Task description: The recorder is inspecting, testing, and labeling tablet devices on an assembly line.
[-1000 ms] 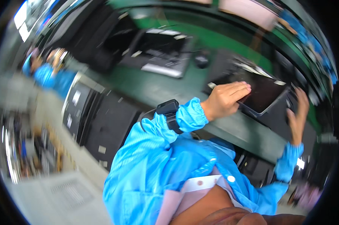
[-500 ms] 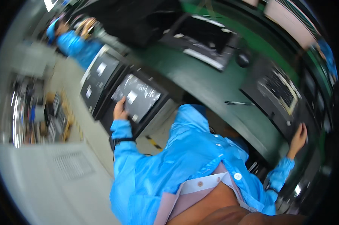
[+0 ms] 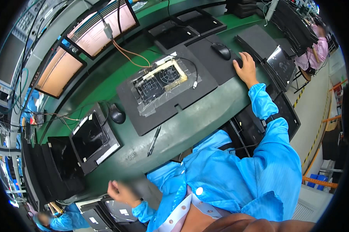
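Now | right hand point(image 3: 246, 65) flat on mat point(image 3: 217, 62) | left hand point(image 3: 120, 192) curled, blurred

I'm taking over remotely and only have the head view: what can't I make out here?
- Left hand: motion-blurred at the bench edge; whether it holds anything is unclear.
- Right hand: its fingertips lie on the dark pad beside the mouse; the palm side is hidden.
- Open device under clear film: parts too small to identify.
- Stacked units at left: bent and darkened by the fisheye rim.
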### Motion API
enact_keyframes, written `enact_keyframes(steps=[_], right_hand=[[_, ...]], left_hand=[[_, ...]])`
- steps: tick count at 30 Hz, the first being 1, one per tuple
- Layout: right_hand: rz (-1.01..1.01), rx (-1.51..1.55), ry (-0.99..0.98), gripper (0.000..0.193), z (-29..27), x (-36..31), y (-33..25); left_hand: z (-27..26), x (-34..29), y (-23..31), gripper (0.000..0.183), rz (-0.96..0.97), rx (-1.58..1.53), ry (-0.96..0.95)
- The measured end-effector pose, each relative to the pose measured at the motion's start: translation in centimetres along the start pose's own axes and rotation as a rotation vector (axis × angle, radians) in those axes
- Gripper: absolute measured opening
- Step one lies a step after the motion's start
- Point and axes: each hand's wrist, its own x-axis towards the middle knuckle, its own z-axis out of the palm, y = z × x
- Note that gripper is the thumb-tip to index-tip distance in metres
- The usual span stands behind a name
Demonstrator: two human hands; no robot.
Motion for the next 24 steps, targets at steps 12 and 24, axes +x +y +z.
enact_keyframes(steps=[12, 24], right_hand=[[-0.192, 0.113, -0.148, 0.048, 3.0, 4.5, -4.0], [-0.132, 0.120, 0.003, 0.049, 1.2, 3.9, -3.3]], left_hand=[[9.7, -5.6, 10.6, 0.020, 0.671, -0.292, -0.280], [9.9, -5.5, 10.3, 0.021, 0.585, -0.284, -0.272]])
